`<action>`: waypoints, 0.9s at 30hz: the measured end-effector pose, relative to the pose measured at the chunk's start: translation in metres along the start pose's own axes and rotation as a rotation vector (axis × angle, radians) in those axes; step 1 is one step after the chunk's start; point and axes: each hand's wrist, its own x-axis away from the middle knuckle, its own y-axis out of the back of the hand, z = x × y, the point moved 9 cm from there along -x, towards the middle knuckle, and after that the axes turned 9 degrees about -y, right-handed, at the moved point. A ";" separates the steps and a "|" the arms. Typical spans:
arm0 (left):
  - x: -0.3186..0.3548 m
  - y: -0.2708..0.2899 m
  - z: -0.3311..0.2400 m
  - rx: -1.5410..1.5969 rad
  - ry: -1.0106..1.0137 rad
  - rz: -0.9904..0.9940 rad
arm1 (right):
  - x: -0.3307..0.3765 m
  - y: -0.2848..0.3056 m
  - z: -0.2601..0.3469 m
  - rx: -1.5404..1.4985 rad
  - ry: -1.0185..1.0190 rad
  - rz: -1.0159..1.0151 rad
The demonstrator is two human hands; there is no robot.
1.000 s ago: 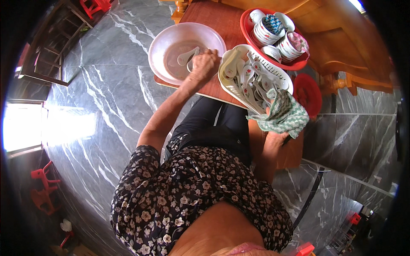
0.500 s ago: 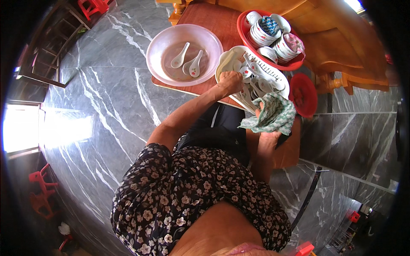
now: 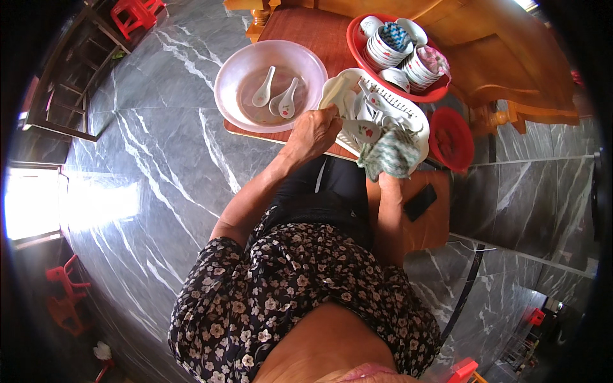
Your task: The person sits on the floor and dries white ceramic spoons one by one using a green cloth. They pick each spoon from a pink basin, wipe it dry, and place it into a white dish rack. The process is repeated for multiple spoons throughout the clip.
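Green-and-white checked cloth (image 3: pixel 391 156) covers the front of the right hand (image 3: pixel 391 181), hiding its fingers in the folds, so whether they are pressed together or spread beneath it cannot be told. Across from it, the left hand (image 3: pixel 316 132) has its fingers clamped on the handle of a white soup spoon (image 3: pixel 367 131), whose bowl, marked with a red flower, points toward the cloth; its far end meets the cloth's upper left edge in this view, though actual contact is unclear. Both hands are over the near side of a white slotted basket (image 3: pixel 418 113), which is filled with more white spoons (image 3: pixel 375 100), some of them also bearing red flowers. To the left, a translucent pinkish basin (image 3: pixel 227 96) sits on the reddish-brown table (image 3: pixel 303 30), with three white spoons lying inside, two of them overlapping. Behind the basket, a red basin (image 3: pixel 440 96) carries stacked white flowered bowls (image 3: pixel 382 54); a blue patterned cloth (image 3: pixel 396 36) is tucked into one stack and a pink cloth (image 3: pixel 434 60) into another. Lower right, a dark flat rectangular object (image 3: pixel 420 203) lies on an orange-brown surface (image 3: pixel 426 231) beside the right forearm.
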 end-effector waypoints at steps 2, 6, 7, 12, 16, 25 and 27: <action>0.004 -0.001 -0.009 0.103 -0.008 0.074 | -0.004 -0.010 -0.011 -0.143 -0.074 0.161; 0.005 -0.006 -0.027 0.385 -0.023 0.160 | -0.011 -0.034 -0.037 -0.329 -0.307 0.555; 0.004 -0.007 -0.026 0.420 0.002 0.172 | -0.016 -0.030 -0.034 0.419 -0.076 0.539; 0.005 -0.008 -0.021 0.475 0.037 0.137 | -0.019 -0.014 -0.049 0.812 0.071 0.493; 0.010 -0.006 -0.004 0.603 0.232 0.105 | 0.000 -0.038 -0.028 1.359 0.443 0.366; 0.010 0.009 0.005 0.606 0.203 -0.063 | 0.024 -0.053 -0.022 0.691 0.159 0.412; 0.007 0.008 0.002 0.604 0.177 -0.095 | 0.018 -0.014 -0.039 0.596 0.044 0.462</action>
